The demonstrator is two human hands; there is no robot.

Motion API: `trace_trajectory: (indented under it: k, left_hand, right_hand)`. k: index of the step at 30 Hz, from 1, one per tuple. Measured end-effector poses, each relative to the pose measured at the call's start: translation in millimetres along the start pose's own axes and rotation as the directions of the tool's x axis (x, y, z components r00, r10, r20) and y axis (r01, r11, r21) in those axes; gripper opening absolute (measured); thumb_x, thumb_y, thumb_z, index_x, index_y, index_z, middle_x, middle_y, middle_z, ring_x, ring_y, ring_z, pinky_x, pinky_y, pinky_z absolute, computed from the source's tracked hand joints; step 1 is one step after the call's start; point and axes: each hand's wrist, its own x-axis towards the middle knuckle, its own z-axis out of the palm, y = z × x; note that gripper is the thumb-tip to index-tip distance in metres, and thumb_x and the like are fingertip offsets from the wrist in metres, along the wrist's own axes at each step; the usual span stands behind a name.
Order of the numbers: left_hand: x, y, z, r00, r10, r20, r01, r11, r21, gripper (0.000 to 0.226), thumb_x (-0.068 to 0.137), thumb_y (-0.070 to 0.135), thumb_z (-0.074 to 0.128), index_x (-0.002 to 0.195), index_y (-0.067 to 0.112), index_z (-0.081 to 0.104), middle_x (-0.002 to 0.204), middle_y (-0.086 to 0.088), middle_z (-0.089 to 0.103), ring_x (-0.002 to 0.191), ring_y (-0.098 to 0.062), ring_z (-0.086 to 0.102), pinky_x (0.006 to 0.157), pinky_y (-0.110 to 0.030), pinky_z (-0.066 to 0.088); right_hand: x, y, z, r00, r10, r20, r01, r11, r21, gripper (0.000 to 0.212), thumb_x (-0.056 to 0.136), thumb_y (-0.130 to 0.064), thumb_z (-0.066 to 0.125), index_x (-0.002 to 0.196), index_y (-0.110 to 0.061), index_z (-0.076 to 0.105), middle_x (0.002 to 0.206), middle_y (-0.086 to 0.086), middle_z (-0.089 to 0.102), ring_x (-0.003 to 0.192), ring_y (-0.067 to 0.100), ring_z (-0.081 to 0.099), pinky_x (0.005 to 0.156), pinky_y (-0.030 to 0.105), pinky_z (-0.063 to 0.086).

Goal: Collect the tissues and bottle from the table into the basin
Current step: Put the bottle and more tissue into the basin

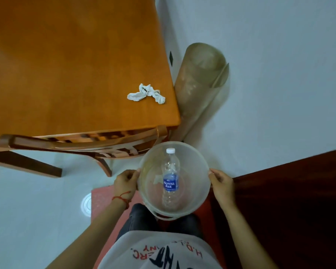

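Both hands, left and right, have their grip closed on the basin rim; the bottle lies inside, the tissues near the surface right edge.

A clear plastic bottle with white cap and blue label lies inside the translucent round basin, lower centre of the frame. Crumpled white tissues lie on the wooden bench, near its right edge.
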Motion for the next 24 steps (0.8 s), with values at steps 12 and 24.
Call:
trace_trajectory:
  k: [12,24]
  left_hand:
    - [-18,13,4,0.997,-0.052,-0.065,0.049,0.998,-0.047,0.024,0.091,0.024,0.047,0.076,0.008,0.058,0.066,-0.01,0.058,0.059,-0.018,0.053,0.062,-0.027,0.043]
    - [-18,-7,8,0.985,-0.015,-0.17,0.017,1.0,0.007,0.04,0.091,0.025,0.046,0.069,0.0,0.066,0.053,-0.009,0.059,0.055,-0.023,0.056,0.059,-0.027,0.041]
  right_hand:
    - [17,-5,-2,0.991,-0.018,0.135,0.033,0.994,-0.105,0.017,0.087,-0.014,0.059,0.1,-0.009,0.069,0.089,0.006,0.067,0.082,0.024,0.064,0.078,0.039,0.055]
    - [37,-21,-1,0.954,-0.062,0.293,0.11,0.983,-0.15,0.018,0.088,-0.018,0.058,0.103,-0.011,0.067,0.091,0.006,0.069,0.08,0.018,0.064,0.076,0.032,0.054]
